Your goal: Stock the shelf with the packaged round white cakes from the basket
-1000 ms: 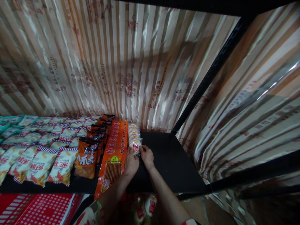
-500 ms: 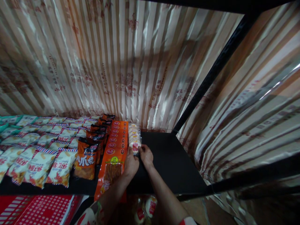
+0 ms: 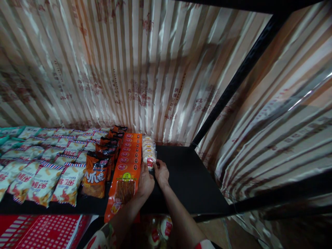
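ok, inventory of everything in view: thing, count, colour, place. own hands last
front-row packs: several overlapping, white, between the hands and the sheeting
long strip packs: overlapping row, orange, left of those
bags: several, orange and black, next left
snack bags: many, whitish with red lettering, further left
far-left bags: several, green, rear left
shelf: one, black, beneath these
frame post: one, black, right
sheeting: uncounted, striped brown-white, behind and right
basket: at least one, red, under shelf
lower packs: at least two, white-red, under shelf
left hand, right hand: two, bare, at nearest white pack
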`<action>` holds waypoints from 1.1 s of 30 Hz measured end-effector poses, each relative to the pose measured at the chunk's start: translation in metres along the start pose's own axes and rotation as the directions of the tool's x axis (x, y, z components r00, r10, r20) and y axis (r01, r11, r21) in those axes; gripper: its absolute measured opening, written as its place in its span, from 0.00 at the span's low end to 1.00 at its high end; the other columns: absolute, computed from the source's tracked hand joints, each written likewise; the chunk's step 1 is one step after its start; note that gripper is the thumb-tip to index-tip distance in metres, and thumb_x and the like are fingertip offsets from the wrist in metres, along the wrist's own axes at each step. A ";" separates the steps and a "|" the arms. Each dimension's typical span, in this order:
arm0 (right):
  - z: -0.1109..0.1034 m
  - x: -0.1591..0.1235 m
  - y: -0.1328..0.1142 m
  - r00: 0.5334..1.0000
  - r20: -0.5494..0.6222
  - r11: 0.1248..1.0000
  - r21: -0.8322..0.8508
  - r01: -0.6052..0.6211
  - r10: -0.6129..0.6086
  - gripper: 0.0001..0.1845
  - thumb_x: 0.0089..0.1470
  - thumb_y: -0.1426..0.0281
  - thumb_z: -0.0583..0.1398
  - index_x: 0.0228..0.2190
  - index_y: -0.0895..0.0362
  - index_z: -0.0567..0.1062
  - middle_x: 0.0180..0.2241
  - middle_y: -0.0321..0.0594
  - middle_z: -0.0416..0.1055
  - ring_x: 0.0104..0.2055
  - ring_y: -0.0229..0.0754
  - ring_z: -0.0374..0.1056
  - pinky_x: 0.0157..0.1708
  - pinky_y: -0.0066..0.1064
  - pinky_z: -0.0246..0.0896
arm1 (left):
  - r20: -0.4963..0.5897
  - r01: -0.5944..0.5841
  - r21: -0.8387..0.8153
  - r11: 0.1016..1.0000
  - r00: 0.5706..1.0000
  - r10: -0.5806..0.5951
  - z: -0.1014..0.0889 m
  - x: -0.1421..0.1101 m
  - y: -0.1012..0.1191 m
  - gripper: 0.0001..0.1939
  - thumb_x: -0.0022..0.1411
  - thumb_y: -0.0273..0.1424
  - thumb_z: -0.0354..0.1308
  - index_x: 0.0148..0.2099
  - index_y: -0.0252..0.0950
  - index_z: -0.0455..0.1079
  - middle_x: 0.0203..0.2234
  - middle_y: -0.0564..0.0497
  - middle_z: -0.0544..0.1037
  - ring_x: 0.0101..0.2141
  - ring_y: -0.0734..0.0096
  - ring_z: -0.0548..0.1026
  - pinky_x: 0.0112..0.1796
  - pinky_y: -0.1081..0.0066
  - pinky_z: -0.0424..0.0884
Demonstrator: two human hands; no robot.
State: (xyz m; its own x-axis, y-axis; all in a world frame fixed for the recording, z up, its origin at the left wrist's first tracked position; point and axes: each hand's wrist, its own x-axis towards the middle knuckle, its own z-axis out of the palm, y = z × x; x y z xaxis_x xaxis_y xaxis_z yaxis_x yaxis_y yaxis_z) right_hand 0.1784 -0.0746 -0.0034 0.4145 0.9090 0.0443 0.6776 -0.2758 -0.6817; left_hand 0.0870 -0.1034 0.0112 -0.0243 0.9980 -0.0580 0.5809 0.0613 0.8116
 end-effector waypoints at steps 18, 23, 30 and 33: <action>-0.001 0.005 -0.006 0.999 0.002 0.999 -0.013 -0.049 0.049 0.15 0.52 0.63 0.52 0.40 0.54 0.71 0.37 0.40 0.70 0.36 0.38 0.68 0.33 0.25 0.58 | -0.014 0.001 0.008 1.000 1.000 -0.001 0.003 0.000 0.002 0.32 0.50 0.17 0.44 0.60 0.24 0.53 0.60 0.40 0.52 0.60 0.65 0.50 0.59 0.71 0.49; -0.001 0.005 -0.006 0.999 0.007 0.998 -0.042 -0.054 0.054 0.16 0.53 0.63 0.52 0.41 0.54 0.71 0.37 0.41 0.70 0.36 0.39 0.68 0.33 0.27 0.58 | 0.005 -0.001 0.034 0.999 1.000 0.001 0.002 -0.001 0.003 0.32 0.51 0.17 0.43 0.60 0.21 0.52 0.60 0.38 0.52 0.60 0.64 0.49 0.59 0.70 0.48; -0.002 -0.001 -0.003 0.997 -0.073 0.996 0.083 -0.018 0.025 0.21 0.52 0.62 0.51 0.45 0.60 0.69 0.41 0.47 0.70 0.38 0.42 0.69 0.39 0.28 0.60 | -0.016 -0.065 0.028 0.997 0.998 0.066 0.004 -0.004 0.003 0.32 0.50 0.16 0.43 0.60 0.20 0.52 0.61 0.37 0.49 0.61 0.63 0.47 0.59 0.69 0.47; -0.005 -0.009 -0.001 0.993 -0.116 0.989 0.146 0.010 0.007 0.22 0.52 0.64 0.49 0.45 0.63 0.69 0.43 0.51 0.69 0.43 0.44 0.67 0.43 0.29 0.60 | -0.028 -0.095 0.018 0.995 0.995 0.096 0.004 -0.010 0.007 0.32 0.49 0.16 0.44 0.59 0.22 0.55 0.60 0.39 0.52 0.61 0.64 0.48 0.59 0.69 0.47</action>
State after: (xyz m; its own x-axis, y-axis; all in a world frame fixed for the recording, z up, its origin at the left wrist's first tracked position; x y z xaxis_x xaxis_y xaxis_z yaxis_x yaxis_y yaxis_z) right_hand 0.1774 -0.0847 0.0005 0.4867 0.8648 0.1238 0.5859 -0.2180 -0.7806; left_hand 0.0944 -0.1129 0.0149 0.0087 0.9993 0.0365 0.5955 -0.0345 0.8026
